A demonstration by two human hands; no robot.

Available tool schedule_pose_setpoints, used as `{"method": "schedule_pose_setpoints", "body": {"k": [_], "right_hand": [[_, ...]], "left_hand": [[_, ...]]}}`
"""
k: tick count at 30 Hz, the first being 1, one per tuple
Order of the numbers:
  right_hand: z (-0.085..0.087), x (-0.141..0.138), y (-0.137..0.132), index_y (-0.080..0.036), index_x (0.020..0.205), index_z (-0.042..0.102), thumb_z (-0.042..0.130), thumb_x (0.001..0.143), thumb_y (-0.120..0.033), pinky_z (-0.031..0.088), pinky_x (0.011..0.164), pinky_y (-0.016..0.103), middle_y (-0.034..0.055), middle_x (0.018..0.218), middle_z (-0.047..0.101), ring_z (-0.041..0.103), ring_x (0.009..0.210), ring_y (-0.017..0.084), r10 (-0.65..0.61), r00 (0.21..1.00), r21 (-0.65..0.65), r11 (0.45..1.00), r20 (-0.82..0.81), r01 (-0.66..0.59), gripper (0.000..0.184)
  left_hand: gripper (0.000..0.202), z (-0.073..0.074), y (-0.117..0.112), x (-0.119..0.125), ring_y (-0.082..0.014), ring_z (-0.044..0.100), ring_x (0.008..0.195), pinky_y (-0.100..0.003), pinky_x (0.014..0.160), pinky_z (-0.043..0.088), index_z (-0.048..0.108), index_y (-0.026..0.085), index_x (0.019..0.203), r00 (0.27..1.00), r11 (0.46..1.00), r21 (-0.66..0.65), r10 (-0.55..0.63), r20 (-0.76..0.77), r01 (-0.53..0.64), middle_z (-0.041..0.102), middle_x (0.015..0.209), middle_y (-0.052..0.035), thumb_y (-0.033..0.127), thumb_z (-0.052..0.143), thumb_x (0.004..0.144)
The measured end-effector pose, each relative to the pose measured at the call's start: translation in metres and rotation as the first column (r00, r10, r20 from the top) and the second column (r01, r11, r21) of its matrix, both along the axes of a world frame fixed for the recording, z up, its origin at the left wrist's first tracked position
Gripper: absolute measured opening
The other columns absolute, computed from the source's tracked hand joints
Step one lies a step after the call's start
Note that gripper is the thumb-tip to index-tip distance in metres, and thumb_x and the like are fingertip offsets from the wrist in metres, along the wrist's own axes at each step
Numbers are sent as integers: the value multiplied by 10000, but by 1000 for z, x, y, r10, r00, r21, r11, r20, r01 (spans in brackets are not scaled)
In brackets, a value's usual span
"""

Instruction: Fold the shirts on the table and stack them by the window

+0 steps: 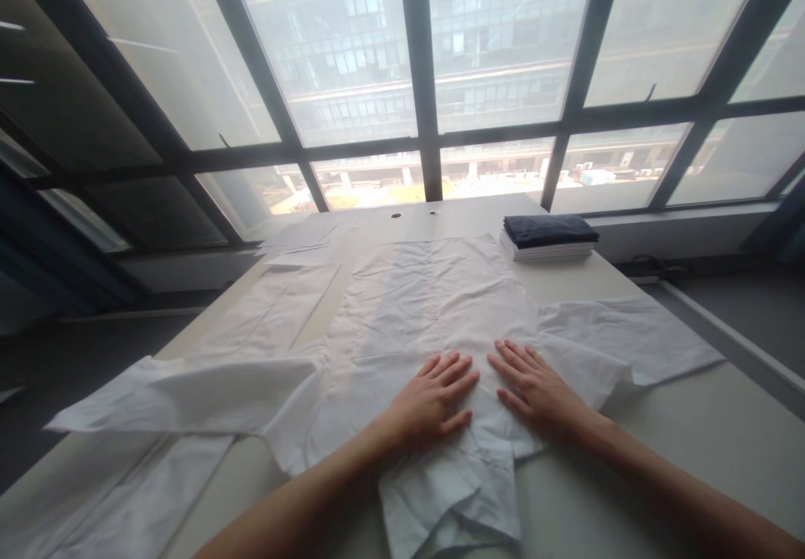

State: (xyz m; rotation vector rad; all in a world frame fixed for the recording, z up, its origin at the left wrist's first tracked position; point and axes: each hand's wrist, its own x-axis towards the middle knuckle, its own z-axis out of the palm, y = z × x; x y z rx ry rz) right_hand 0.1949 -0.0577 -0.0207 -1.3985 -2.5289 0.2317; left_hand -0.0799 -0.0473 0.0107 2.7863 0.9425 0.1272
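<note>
A white long-sleeved garment (433,291) lies spread out in front of me, its surface creased. One sleeve reaches out to the left and the other to the right. My left hand (433,400) rests flat on the garment's near part, fingers spread. Just to the right of it, my right hand (532,387) also presses flat on the cloth with its fingers apart. Between and below my hands, a narrower, rumpled part of the garment extends toward me. Neither hand grips anything.
The garment lies on a pale table (710,458). At its far right edge sits a stack of folded cloth (550,236), dark blue on top of white. More flat white cloth (257,312) lies at the left, partly under the left sleeve. Large framed windows (428,64) rise behind the table.
</note>
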Motion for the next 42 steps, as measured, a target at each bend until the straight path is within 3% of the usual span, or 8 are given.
{"method": "schedule_pose_setpoints", "body": {"k": [14, 19, 22, 26, 29, 32, 36, 42], "right_hand": [[-2, 3, 0, -248, 1545, 418, 465, 1012, -455, 188, 1236, 549, 102, 1635, 309, 234, 1526, 292, -11, 980, -79, 997, -200, -5, 573], [23, -12, 1, -278, 1498, 492, 531, 994, -479, 276, 1224, 489, 77, 1582, 428, 360, 1476, 274, -97, 754, -260, 960, -649, -101, 544], [39, -44, 14, -264, 1403, 600, 553, 981, -524, 318, 1191, 507, 93, 1470, 568, 480, 1393, 287, -190, 517, -407, 845, -835, -347, 499], [40, -84, 54, -218, 1275, 684, 591, 938, -593, 348, 1162, 499, 117, 1423, 606, 518, 1358, 286, -476, 245, -509, 571, -845, -644, 513], [31, -87, 92, -186, 1279, 662, 515, 965, -620, 345, 1164, 486, 131, 1458, 569, 503, 1373, 275, -630, 229, -526, 336, -742, -781, 555], [22, -71, 127, -172, 1340, 600, 429, 1004, -608, 333, 1171, 486, 147, 1454, 566, 545, 1334, 270, -676, 230, -489, 218, -700, -845, 577], [20, -45, 171, -164, 1417, 507, 323, 1029, -611, 354, 1154, 499, 175, 1421, 584, 590, 1287, 274, -699, 173, -457, 242, -694, -856, 620], [17, -4, 248, -126, 1395, 479, 250, 1040, -591, 494, 1031, 532, 229, 1352, 611, 640, 1219, 290, -747, 17, -507, 434, -665, -744, 629]], "left_hand": [[650, -8, 4, -3, -315, 231, 1526, -526, 1231, 199, 332, 258, 1576, 999, 999, 20, -28, -17, 28, 279, 1653, -92, 497, 493, 994], [672, -11, 5, -4, -328, 230, 1524, -546, 1222, 212, 280, 262, 1595, 999, 998, 51, -48, 16, 47, 277, 1654, -101, 505, 475, 1000], [697, -12, 4, -4, -345, 283, 1499, -569, 1219, 207, 290, 244, 1591, 998, 997, 70, -47, 42, 44, 354, 1617, -121, 486, 521, 979], [680, -10, 2, -3, -343, 368, 1444, -564, 1226, 202, 389, 236, 1545, 999, 998, 54, -20, 43, 18, 434, 1560, -132, 495, 578, 946], [699, -9, 2, -3, -343, 333, 1467, -550, 1221, 222, 349, 241, 1567, 1000, 999, 36, -13, 25, 12, 380, 1597, -129, 504, 562, 955], [702, -10, 2, -4, -340, 232, 1519, -553, 1224, 202, 302, 248, 1586, 1000, 999, 26, -26, -3, 26, 268, 1656, -109, 476, 545, 968], [705, -9, 1, -6, -326, 189, 1536, -542, 1235, 176, 282, 260, 1592, 1000, 1000, 10, -27, 4, 27, 229, 1672, -85, 464, 543, 970], [688, -8, -2, -8, -303, 175, 1542, -518, 1246, 162, 265, 272, 1597, 999, 999, -32, -8, 43, 9, 213, 1676, -71, 532, 474, 996]]}}
